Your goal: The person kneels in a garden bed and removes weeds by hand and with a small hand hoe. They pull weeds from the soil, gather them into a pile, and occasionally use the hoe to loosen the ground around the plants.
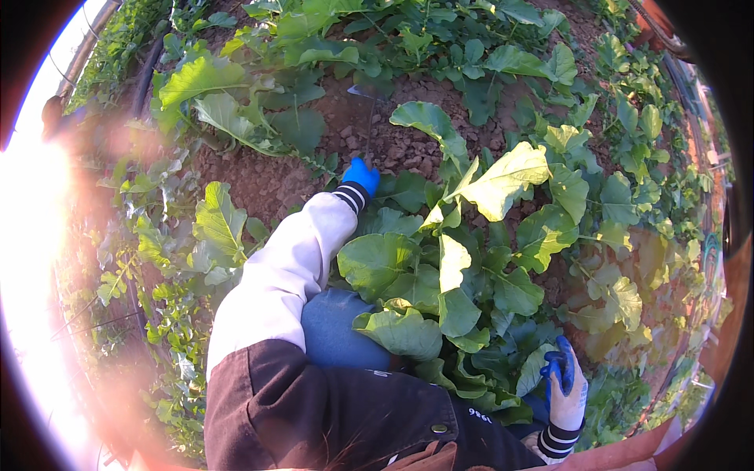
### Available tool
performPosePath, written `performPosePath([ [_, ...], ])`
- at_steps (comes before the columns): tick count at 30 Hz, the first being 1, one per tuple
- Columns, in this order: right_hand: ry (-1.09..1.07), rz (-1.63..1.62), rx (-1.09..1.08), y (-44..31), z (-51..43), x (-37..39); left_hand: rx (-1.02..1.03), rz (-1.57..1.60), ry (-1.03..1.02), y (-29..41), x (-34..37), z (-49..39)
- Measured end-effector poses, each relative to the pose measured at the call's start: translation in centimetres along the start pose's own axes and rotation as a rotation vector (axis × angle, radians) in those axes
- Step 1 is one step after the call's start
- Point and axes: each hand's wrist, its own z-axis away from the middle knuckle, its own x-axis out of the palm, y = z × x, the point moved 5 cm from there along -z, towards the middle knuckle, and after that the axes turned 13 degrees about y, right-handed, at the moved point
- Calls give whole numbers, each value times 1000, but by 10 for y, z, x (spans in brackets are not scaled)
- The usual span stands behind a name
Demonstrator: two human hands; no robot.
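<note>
My left hand, in a blue glove, is closed around the near end of a small hand hoe, its grip hidden in the fist. The hoe's thin metal shaft runs away from me over crumbly brown soil. At its far end the flat blade rests at the soil by the leaves. My right hand wears a white glove with blue-coated fingers. Those fingers are spread beside a broad green leaf, low on the right; whether they touch it I cannot tell. Large leafy plants stand between my hands.
More leafy plants cross the bed ahead. A dark pipe or hose runs along the left side. My bent knee is close under the left sleeve. Strong sun glare washes out the left rim.
</note>
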Motion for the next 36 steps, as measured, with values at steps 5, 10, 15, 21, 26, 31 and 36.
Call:
performPosePath([
  [5,-11,-29,44,-2,0,1,73,-56,30,-13,13,-8],
  [10,5,-52,18,0,0,0,124,-117,-138,-33,11,2],
  [15,27,-40,51,5,2,-1,138,-102,-179,-14,-16,25],
  [21,71,68,-56,18,4,-4,223,-37,-167,0,-17,31],
  [26,65,13,1,9,5,-4,258,-28,-241,1,-8,29],
  [31,55,-20,-7,3,5,-4,391,55,-359,12,-20,29],
  [36,76,17,-19,12,9,-5,225,95,-491,38,-46,33],
])
